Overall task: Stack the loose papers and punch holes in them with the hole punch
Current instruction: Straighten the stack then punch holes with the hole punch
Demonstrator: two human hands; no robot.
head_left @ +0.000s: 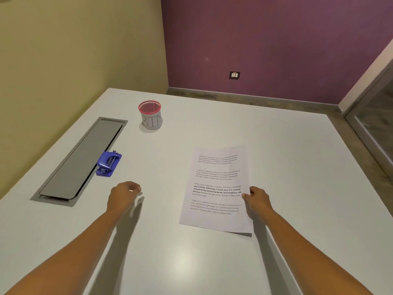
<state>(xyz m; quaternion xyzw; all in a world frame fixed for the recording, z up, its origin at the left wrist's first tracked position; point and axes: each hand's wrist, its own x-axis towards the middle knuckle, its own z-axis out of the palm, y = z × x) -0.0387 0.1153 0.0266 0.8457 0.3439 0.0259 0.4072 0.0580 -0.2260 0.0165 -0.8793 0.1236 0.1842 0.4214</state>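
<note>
White printed papers (217, 188) lie on the table (191, 262) at about 1 o'clock from the person. Their edges look flush, though how many sheets are in the pile cannot be told. The right hand (257, 198) pinches the pile's right long edge with the thumb on top, and the near right corner looks slightly raised off the table. The left hand (125, 192) hovers at about 11 o'clock, fingers loosely curled and holding nothing. It is just short of the blue hole punch (108, 163), which sits at 10 o'clock against the rim of a grey cable hatch (80, 160). A red-rimmed mesh cup (150, 116) marked BIN stands farther off at 11 o'clock.

Stacking seems done, so the step in hand is probably fetching the hole punch. To do it well, the left hand should take the punch by its body and set it beside the pile, slot facing the paper, while the right hand holds the sheets squared. The edge should go fully into the slot, centred, before pressing, or the holes may land crooked.
</note>
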